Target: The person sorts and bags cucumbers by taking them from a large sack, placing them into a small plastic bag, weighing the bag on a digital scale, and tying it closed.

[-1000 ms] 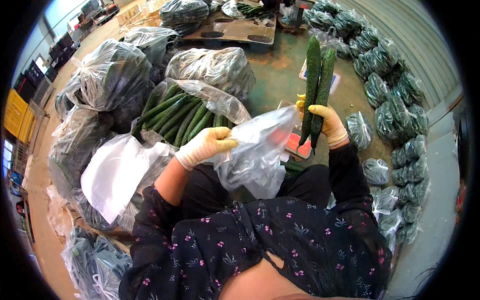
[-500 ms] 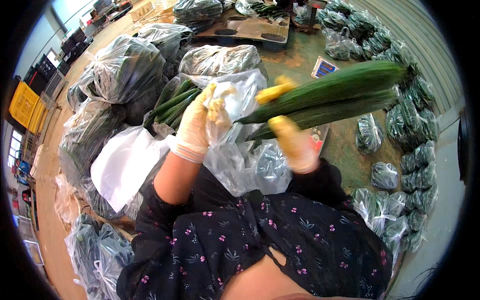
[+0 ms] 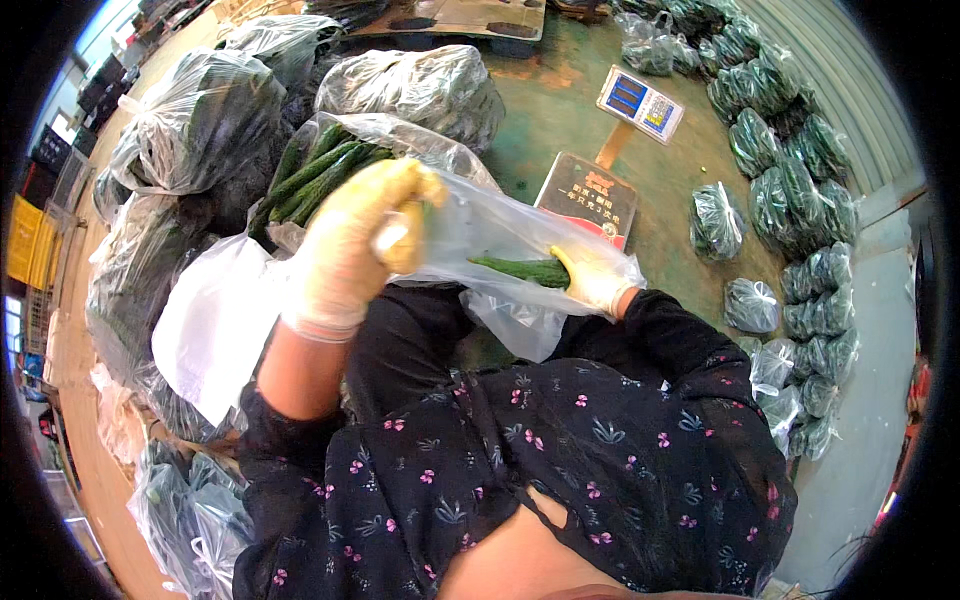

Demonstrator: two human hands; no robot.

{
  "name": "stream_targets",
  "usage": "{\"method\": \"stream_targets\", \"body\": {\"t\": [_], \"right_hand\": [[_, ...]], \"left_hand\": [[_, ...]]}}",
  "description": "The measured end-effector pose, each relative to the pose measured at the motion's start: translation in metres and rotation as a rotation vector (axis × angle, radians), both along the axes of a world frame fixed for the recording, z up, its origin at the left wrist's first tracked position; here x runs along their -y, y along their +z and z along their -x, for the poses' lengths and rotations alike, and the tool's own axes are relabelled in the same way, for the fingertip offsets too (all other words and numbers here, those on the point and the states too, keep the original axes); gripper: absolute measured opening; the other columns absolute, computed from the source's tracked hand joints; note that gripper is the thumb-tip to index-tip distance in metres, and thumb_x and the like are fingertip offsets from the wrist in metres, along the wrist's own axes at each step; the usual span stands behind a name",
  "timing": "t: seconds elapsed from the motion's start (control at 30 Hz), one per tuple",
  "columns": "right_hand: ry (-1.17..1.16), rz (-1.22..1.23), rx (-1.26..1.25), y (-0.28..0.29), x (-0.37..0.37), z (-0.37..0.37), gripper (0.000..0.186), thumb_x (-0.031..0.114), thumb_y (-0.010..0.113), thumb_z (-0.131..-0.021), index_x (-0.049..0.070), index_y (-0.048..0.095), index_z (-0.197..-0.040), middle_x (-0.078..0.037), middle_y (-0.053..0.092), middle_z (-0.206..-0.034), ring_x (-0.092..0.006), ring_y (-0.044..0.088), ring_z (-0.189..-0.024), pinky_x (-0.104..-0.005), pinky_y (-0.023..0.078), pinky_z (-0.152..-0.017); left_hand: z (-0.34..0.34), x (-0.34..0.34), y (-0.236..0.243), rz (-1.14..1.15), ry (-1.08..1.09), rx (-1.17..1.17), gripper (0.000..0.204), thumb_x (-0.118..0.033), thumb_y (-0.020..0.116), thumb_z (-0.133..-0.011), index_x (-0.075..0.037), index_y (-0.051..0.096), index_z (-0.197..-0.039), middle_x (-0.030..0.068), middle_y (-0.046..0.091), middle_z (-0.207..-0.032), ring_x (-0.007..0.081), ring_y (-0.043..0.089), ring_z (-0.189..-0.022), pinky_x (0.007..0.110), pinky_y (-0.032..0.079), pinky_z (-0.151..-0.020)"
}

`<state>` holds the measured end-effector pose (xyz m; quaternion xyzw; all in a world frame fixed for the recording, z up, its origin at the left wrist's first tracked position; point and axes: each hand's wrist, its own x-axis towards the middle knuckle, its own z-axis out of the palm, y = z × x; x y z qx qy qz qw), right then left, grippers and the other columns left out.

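My left hand [image 3: 372,235], in a yellow-and-white work glove, is closed on the edge of a clear plastic bag [image 3: 490,222] and holds it up. The bag stretches across to my right hand [image 3: 590,278], which wears a similar glove and grips a dark green cucumber [image 3: 525,270]. The cucumber lies low against the film, its tip pointing left; plastic hides how many there are. Beside my left hand, a large open bag holds several loose cucumbers [image 3: 325,180].
A flat scale [image 3: 585,196] with a display [image 3: 640,103] stands on the green floor ahead. Large full bags [image 3: 200,120] pile up at left, beside a white sheet [image 3: 218,320]. Small packed bags [image 3: 800,215] line the right wall. A wooden pallet [image 3: 440,22] lies at the far side.
My right hand has brought the cucumbers down from the upper right into the bag area. The left hand still holds the bag. The view has shifted, showing the scale more fully.
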<state>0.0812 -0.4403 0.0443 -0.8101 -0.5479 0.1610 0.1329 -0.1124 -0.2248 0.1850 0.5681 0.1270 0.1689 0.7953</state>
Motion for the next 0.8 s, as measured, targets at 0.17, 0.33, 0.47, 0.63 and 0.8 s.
{"method": "stream_targets", "body": {"t": [0.17, 0.33, 0.47, 0.63, 0.8], "right_hand": [[0.007, 0.388, -0.131, -0.109, 0.031, -0.031, 0.068, 0.030, 0.074, -0.066, 0.002, 0.048, -0.123, -0.022, 0.054, -0.118, -0.0336, 0.051, -0.112, -0.0382, 0.041, -0.092], [0.019, 0.906, -0.318, -0.165, 0.055, -0.039, 0.089, 0.044, 0.078, -0.054, 0.003, 0.047, -0.127, -0.018, 0.056, -0.121, -0.0279, 0.053, -0.112, -0.0342, 0.041, -0.093], [0.226, 0.876, -0.522, -0.127, 0.022, -0.033, 0.060, 0.042, 0.070, -0.066, 0.005, 0.061, -0.111, -0.011, 0.065, -0.102, -0.0228, 0.060, -0.093, -0.0331, 0.046, -0.082], [0.084, 0.258, -0.760, -0.032, -0.079, -0.028, 0.032, 0.029, 0.064, -0.079, 0.003, 0.066, -0.098, -0.005, 0.067, -0.083, -0.0108, 0.060, -0.077, -0.0281, 0.048, -0.072], [-0.348, -0.099, -0.916, -0.106, -0.175, -0.030, 0.030, 0.028, 0.067, -0.077, 0.002, 0.064, -0.091, -0.003, 0.065, -0.076, -0.0111, 0.059, -0.064, -0.0262, 0.047, -0.056]], "left_hand": [[-0.030, -0.004, -0.090, 0.084, -0.056, -0.056, 0.025, -0.028, 0.056, -0.087, -0.003, 0.061, -0.092, -0.0027, 0.053, -0.065, 0.0066, 0.045, -0.053, 0.019, 0.035, -0.052], [-0.012, 0.002, -0.201, -0.039, -0.188, -0.466, 0.022, -0.022, 0.062, -0.081, -0.004, 0.063, -0.092, 0.0002, 0.060, -0.075, 0.0106, 0.054, -0.065, 0.026, 0.043, -0.059], [-0.005, 0.014, -0.234, -0.820, -0.063, -0.603, 0.024, -0.023, 0.057, -0.085, 0.000, 0.060, -0.089, 0.0067, 0.063, -0.074, 0.0169, 0.059, -0.062, 0.031, 0.048, -0.062], [-0.002, 0.026, -0.217, 0.052, -0.096, -0.472, 0.030, -0.030, 0.050, -0.092, -0.004, 0.061, -0.081, 0.0054, 0.063, -0.071, 0.0088, 0.052, -0.055, 0.023, 0.042, -0.053], [0.006, 0.033, -0.223, 0.379, -0.123, -0.305, 0.035, -0.035, 0.048, -0.092, -0.003, 0.062, -0.094, 0.0057, 0.063, -0.073, 0.0105, 0.052, -0.056, 0.023, 0.043, -0.059]]}}
